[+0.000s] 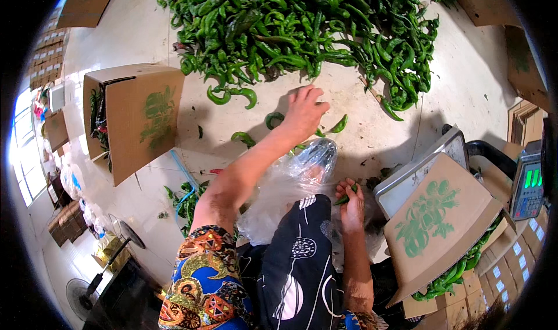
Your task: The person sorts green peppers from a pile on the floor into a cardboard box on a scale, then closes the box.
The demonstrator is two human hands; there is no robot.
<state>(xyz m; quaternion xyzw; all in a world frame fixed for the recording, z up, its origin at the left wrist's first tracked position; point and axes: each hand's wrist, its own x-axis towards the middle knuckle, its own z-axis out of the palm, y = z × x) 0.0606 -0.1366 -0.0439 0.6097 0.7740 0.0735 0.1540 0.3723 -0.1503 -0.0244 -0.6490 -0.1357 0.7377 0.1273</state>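
A big heap of green chili peppers [279, 33] lies on the pale floor. My left hand [306, 107] reaches out to the heap's near edge, palm down with fingers bent; what is under the fingers is hidden. Close to my body, my right hand [352, 201] has its fingers curled on a green pepper [347, 195]. Between the forearms a clear plastic bag [320, 155] covers the floor by my legs. Loose peppers lie around my left hand, among them a curled one [274, 120] and a short one [339, 124].
At left stands a cardboard box [146, 116] with dark peppers inside. Another printed box [429, 225] of green peppers rests at right, against a metal scale platform [418, 173] near a lit digital display [527, 182]. More peppers and blue strapping [185, 168] lie left of my arm.
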